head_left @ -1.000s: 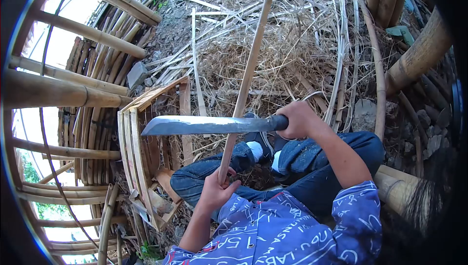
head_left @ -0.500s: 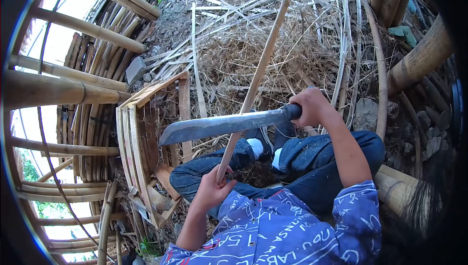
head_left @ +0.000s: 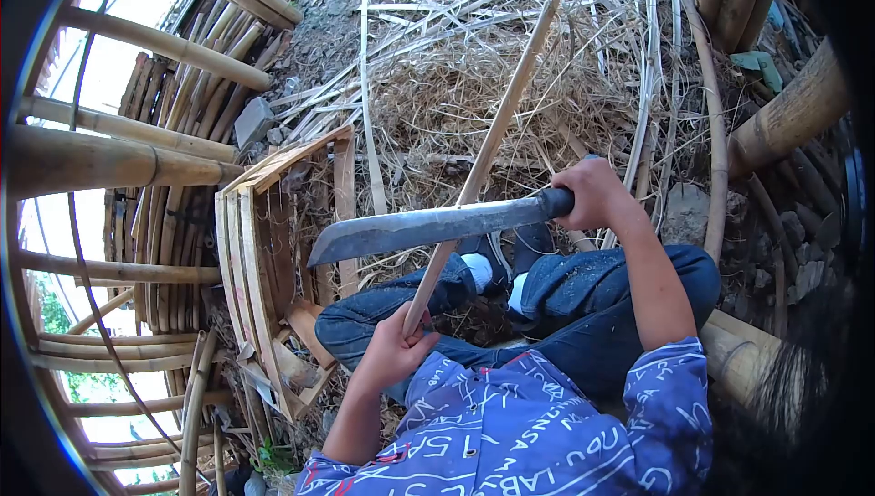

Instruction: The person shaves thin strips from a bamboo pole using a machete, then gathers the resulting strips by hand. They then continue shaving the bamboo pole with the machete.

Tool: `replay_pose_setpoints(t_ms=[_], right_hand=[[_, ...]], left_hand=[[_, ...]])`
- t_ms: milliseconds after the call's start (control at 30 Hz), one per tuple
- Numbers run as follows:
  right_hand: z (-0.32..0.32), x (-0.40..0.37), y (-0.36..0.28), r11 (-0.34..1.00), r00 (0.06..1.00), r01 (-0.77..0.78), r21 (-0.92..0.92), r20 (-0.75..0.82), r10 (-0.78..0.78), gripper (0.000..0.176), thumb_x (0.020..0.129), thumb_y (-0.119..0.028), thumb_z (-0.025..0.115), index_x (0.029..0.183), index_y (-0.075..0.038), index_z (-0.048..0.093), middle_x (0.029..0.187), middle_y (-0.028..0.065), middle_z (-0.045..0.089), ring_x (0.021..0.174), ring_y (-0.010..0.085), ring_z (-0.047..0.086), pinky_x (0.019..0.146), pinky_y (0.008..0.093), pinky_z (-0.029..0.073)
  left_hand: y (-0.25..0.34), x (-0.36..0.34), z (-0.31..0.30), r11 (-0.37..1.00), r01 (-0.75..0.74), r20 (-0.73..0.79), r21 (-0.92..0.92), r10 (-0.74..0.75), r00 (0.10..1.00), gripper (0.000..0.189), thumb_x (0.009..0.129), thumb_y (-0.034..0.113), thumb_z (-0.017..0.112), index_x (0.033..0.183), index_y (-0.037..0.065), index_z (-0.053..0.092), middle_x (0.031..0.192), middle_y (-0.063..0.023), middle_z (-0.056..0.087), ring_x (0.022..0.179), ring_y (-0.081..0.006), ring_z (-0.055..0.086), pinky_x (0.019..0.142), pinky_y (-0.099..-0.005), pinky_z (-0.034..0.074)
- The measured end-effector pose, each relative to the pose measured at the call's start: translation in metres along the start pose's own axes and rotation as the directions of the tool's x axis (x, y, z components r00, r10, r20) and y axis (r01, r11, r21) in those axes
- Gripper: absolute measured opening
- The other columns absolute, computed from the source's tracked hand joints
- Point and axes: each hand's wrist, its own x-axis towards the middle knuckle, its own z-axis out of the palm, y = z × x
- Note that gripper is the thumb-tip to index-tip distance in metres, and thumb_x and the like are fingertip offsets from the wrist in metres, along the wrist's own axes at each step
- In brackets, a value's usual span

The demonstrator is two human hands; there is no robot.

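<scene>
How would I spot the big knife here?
Start at the blue jeans. Just beyond them, the right hand grips a dark handle; the big knife runs left from there, crossing a long pale strip. Unlike that narrow strip, it is broad gray metal.

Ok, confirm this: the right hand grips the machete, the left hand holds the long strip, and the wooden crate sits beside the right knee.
Wrong knee: the head view shows the wooden crate beside the left knee. The rest holds.

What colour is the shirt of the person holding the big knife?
Blue with white lettering on the shirt; the head view shows it best.
</scene>
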Motion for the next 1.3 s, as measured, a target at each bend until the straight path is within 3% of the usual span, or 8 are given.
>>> replay_pose_setpoints(t_ms=[367,467,600,667,800,900,1100,1300], right_hand=[[0.015,-0.002,-0.026,0.99,0.997,0.064,0.127,-0.045,-0.059,0.021,0.06,-0.03,0.073,0.072,-0.013,0.067,0.067,0.0117,0.065,0.068,0.0329,0.065,0.067,0.0408,0.052],[-0.002,0.001,-0.01,0.998,1.0,-0.01,0.069,-0.019,0.011,0.019,0.059,-0.027,0.073,0.069,-0.014,0.065,0.067,0.0108,0.065,0.068,0.0324,0.065,0.067,0.0404,0.052],[-0.006,-0.002,0.003,1.0,0.983,0.023,0.017,-0.181,-0.019,0.015,0.055,-0.017,0.071,0.068,-0.014,0.064,0.063,0.0095,0.063,0.065,0.0334,0.063,0.064,0.0422,0.05],[-0.005,-0.005,0.006,1.0,0.983,0.019,0.01,-0.182,-0.017,0.014,0.056,-0.017,0.07,0.069,-0.014,0.065,0.065,0.0099,0.063,0.065,0.0338,0.063,0.064,0.0421,0.05],[0.004,-0.007,-0.015,0.994,0.973,0.068,0.088,-0.226,-0.047,0.014,0.057,-0.018,0.07,0.069,-0.014,0.064,0.065,0.0108,0.063,0.065,0.0344,0.063,0.062,0.042,0.05],[0.013,-0.002,-0.032,0.992,0.988,0.075,0.103,-0.14,-0.06,0.015,0.055,-0.019,0.07,0.066,-0.013,0.062,0.063,0.0108,0.062,0.064,0.0329,0.063,0.061,0.0412,0.05],[-0.012,-0.005,-0.005,0.999,0.982,0.044,-0.001,-0.182,-0.044,0.014,0.055,-0.019,0.07,0.064,-0.014,0.062,0.063,0.0091,0.063,0.065,0.0315,0.064,0.063,0.0405,0.05],[-0.017,-0.012,-0.004,0.999,0.982,0.032,0.036,-0.188,-0.024,0.013,0.056,-0.02,0.069,0.066,-0.013,0.064,0.063,0.0107,0.063,0.064,0.0326,0.064,0.062,0.0413,0.051]], left_hand=[[-0.003,0.008,0.01,1.0,-0.02,-0.159,0.001,0.02,0.987,0.024,0.081,0.003,0.07,0.091,0.003,0.048,0.067,0.0034,0.039,0.061,-0.0034,0.034,0.051,-0.0219,0.031],[-0.005,0.007,0.015,0.996,-0.085,-0.141,-0.015,0.082,0.987,0.024,0.082,0.003,0.069,0.089,0.002,0.047,0.066,0.0027,0.039,0.06,-0.0037,0.034,0.051,-0.0224,0.031],[0.007,0.017,0.013,0.996,-0.072,-0.123,0.052,0.078,0.989,0.024,0.082,0.003,0.07,0.09,0.002,0.047,0.066,0.0018,0.039,0.06,-0.0043,0.034,0.051,-0.0227,0.031],[-0.001,0.02,0.014,0.998,-0.027,-0.102,-0.064,0.021,0.995,0.025,0.08,0.002,0.072,0.093,0.003,0.05,0.074,0.0042,0.04,0.065,-0.004,0.035,0.056,-0.0209,0.032],[0.002,0.021,0.014,0.989,-0.091,-0.129,0.115,0.106,0.986,0.024,0.082,0.003,0.069,0.092,0.002,0.047,0.067,0.0015,0.04,0.061,-0.0052,0.035,0.052,-0.0226,0.033],[0.009,0.019,0.023,0.997,-0.071,-0.202,-0.012,0.067,0.977,0.022,0.084,0.003,0.068,0.09,0.003,0.047,0.071,0.0025,0.04,0.062,-0.0055,0.035,0.053,-0.0234,0.034],[0.029,0.027,0.017,0.994,-0.029,-0.176,0.107,0.047,0.983,0.022,0.084,0.003,0.068,0.09,0.002,0.047,0.07,0.0007,0.043,0.061,-0.0058,0.037,0.052,-0.0242,0.034],[0.025,0.034,0.019,0.984,-0.16,-0.174,0.081,0.172,0.97,0.022,0.084,0.004,0.068,0.09,0.002,0.047,0.066,0.0006,0.042,0.059,-0.0062,0.037,0.051,-0.0251,0.035]])
